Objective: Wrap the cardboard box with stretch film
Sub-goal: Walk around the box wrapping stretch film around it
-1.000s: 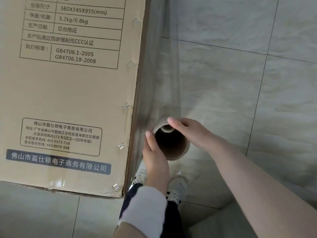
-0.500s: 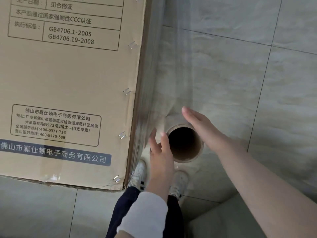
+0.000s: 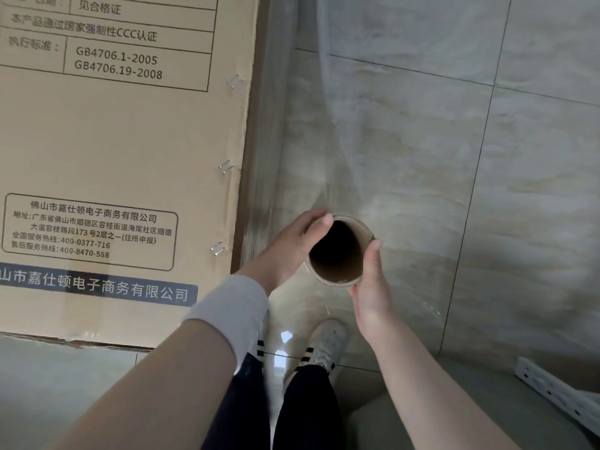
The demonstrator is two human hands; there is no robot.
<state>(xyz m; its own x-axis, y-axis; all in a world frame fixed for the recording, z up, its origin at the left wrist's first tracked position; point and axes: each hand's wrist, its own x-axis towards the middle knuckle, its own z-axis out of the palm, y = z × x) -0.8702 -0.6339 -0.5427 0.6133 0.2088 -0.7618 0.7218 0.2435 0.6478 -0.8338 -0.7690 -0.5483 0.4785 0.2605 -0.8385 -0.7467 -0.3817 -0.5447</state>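
Observation:
A tall brown cardboard box (image 3: 130, 151) with printed Chinese text and stapled edge fills the left of the head view. Clear stretch film (image 3: 328, 131) runs from the box's right edge down to a roll with a brown cardboard core (image 3: 337, 280), seen end-on. My left hand (image 3: 289, 245) grips the roll's left side, thumb at the rim. My right hand (image 3: 373, 287) holds the right side, thumb on the rim. The roll's length below the hands is hidden.
Grey marbled floor tiles (image 3: 487, 190) spread to the right of the box. My legs in dark trousers and white striped shoes (image 3: 324, 345) stand below the roll. A white perforated metal bar (image 3: 558, 391) lies at the lower right.
The roll has moved right, away from the box, drawing out more film. Both hands, opened around the roll half a second ago, have regripped it.

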